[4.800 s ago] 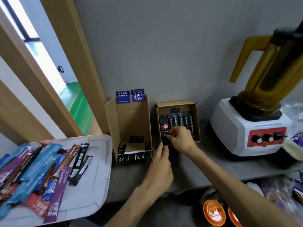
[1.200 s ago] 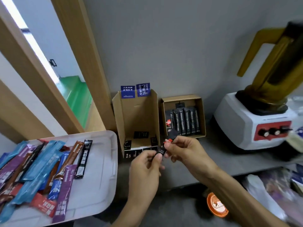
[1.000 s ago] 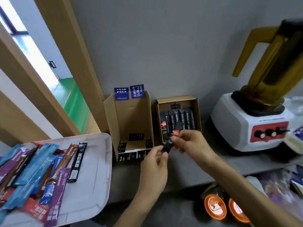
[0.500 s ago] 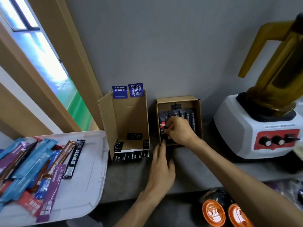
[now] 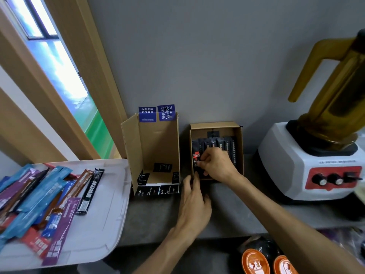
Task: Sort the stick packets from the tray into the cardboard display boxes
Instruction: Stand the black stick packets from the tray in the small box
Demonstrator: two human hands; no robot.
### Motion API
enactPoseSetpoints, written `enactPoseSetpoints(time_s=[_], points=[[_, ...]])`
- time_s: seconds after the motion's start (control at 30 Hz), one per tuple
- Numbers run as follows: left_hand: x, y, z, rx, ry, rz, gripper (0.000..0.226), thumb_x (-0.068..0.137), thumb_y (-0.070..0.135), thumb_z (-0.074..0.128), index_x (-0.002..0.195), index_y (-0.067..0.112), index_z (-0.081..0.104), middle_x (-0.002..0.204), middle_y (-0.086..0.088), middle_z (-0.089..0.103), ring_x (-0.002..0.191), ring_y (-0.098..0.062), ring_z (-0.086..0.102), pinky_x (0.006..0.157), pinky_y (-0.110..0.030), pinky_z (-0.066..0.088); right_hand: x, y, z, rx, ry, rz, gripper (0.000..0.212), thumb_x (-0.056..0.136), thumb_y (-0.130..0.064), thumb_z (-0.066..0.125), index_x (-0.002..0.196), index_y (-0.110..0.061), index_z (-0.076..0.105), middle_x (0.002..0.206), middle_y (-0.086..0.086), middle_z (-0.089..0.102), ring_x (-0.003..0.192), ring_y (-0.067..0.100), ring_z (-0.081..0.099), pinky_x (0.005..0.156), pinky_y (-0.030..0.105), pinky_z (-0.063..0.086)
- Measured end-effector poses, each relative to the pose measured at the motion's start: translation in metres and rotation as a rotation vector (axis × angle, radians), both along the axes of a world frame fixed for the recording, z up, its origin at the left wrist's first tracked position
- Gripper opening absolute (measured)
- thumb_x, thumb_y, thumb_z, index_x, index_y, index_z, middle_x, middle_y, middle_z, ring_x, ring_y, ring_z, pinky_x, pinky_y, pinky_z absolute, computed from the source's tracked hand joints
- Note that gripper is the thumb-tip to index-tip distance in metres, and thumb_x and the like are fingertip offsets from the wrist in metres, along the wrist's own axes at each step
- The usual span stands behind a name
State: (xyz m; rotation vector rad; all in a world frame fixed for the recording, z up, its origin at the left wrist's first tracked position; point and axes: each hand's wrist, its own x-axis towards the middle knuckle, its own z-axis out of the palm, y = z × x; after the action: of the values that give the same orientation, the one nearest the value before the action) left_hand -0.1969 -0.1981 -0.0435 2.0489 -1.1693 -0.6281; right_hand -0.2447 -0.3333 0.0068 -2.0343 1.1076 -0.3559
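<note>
A white tray [image 5: 110, 224] at the left holds several stick packets [image 5: 39, 202] in blue, purple, brown, red and black. Two cardboard display boxes stand against the wall. The taller box [image 5: 158, 147] holds no packets. The smaller box [image 5: 240, 149] holds a row of black packets [image 5: 225, 145]. My right hand [image 5: 215, 165] is inside the smaller box, its fingers curled on a black packet [image 5: 196, 155] with a red label at the row's left end. My left hand [image 5: 194, 202] lies with straight fingers on the counter, fingertips at that box's front left corner.
A white blender base [image 5: 308, 165] with an amber jug [image 5: 339, 91] stands at the right. The grey counter edge [image 5: 197, 234] runs below my hands. Orange-lidded containers [image 5: 254, 262] sit below the counter. A wooden door frame [image 5: 83, 76] rises at the left.
Earlier both hands held the black packet in front of the boxes. My right hand has carried it into the smaller box, and my left hand has let go and dropped to the counter.
</note>
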Motion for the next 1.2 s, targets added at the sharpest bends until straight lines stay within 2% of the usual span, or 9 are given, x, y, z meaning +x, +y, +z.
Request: enactPoseSetpoints(time_s=[0.3,0.47,0.57,0.67,0.73,0.8,0.93,1.1,1.2], points=[[-0.005,0.011,0.008,-0.011,0.027,-0.009,0.071,0.100,0.023,0.053,0.157,0.029,0.011,0.161,0.014,-0.001,0.149,-0.010,0.015,0.112,-0.018,0.018,-0.005,0.004,0.007,0.005,-0.019,-0.005,0.013,0.094,-0.019,0.068,0.106,-0.016,0.064,0.087,-0.001,0.070,0.064,0.005,0.069,0.050,0.011,0.048],[-0.004,0.046,0.024,-0.038,0.026,-0.022,0.065,0.100,0.031,0.051,0.155,0.036,0.017,0.156,0.024,0.005,0.144,0.000,0.018,0.114,-0.018,0.022,-0.018,0.021,0.019,-0.014,-0.103,0.008,0.004,0.097,-0.020,0.063,0.101,-0.019,0.065,0.085,0.000,0.071,0.067,0.004,0.071,0.059,0.018,0.057],[0.009,0.079,0.034,-0.076,0.054,-0.002,0.052,0.099,0.034,0.053,0.147,0.041,0.035,0.146,0.032,0.024,0.133,0.006,0.036,0.112,-0.022,0.035,-0.022,0.044,0.028,-0.019,-0.175,0.007,0.004,0.097,-0.020,0.063,0.094,-0.021,0.065,0.080,0.000,0.071,0.067,0.003,0.070,0.057,0.015,0.054],[0.036,0.116,0.043,-0.084,0.015,0.119,0.031,0.096,0.028,0.059,0.124,0.042,0.056,0.120,0.029,0.050,0.111,0.012,0.050,0.092,-0.008,0.042,-0.015,0.074,0.037,0.005,-0.210,0.049,0.008,0.096,-0.021,0.064,0.089,-0.024,0.066,0.078,0.000,0.071,0.067,0.005,0.069,0.060,0.020,0.057],[0.061,0.141,0.048,-0.059,0.019,0.228,0.024,0.095,0.025,0.061,0.111,0.043,0.058,0.106,0.023,0.059,0.100,0.014,0.054,0.079,-0.007,0.046,-0.001,0.096,0.039,0.062,-0.218,0.102,0.009,0.095,-0.022,0.065,0.087,-0.025,0.066,0.077,-0.001,0.071,0.066,0.007,0.069,0.061,0.022,0.057],[0.092,0.161,0.051,-0.017,-0.045,0.351,0.021,0.094,0.025,0.063,0.105,0.042,0.057,0.097,0.023,0.059,0.093,0.009,0.056,0.069,-0.010,0.045,0.017,0.119,0.039,0.118,-0.219,0.150,0.009,0.095,-0.023,0.066,0.086,-0.025,0.067,0.077,-0.003,0.072,0.067,0.007,0.069,0.062,0.022,0.058],[0.155,0.192,0.046,0.083,-0.315,0.527,0.011,0.093,0.027,0.063,0.103,0.029,0.063,0.096,0.011,0.061,0.084,-0.004,0.058,0.067,-0.022,0.044,0.060,0.163,0.034,0.132,-0.190,0.229,0.011,0.096,-0.024,0.064,0.086,-0.027,0.066,0.077,-0.003,0.071,0.067,0.007,0.069,0.064,0.027,0.060],[0.199,0.218,0.035,0.225,-0.483,0.481,0.014,0.085,0.032,0.072,0.092,0.029,0.059,0.089,0.009,0.054,0.083,-0.013,0.054,0.070,-0.029,0.047,0.117,0.198,0.021,0.161,-0.073,0.311,0.008,0.098,-0.028,0.062,0.091,-0.029,0.065,0.083,-0.007,0.069,0.069,0.004,0.069,0.062,0.019,0.057],[0.212,0.227,0.025,0.262,-0.536,0.426,0.022,0.081,0.030,0.075,0.097,0.027,0.061,0.092,0.006,0.051,0.088,-0.018,0.056,0.075,-0.033,0.045,0.149,0.205,0.005,0.144,-0.029,0.320,0.007,0.097,-0.027,0.062,0.093,-0.024,0.067,0.082,-0.005,0.070,0.070,0.008,0.070,0.067,0.028,0.061]])
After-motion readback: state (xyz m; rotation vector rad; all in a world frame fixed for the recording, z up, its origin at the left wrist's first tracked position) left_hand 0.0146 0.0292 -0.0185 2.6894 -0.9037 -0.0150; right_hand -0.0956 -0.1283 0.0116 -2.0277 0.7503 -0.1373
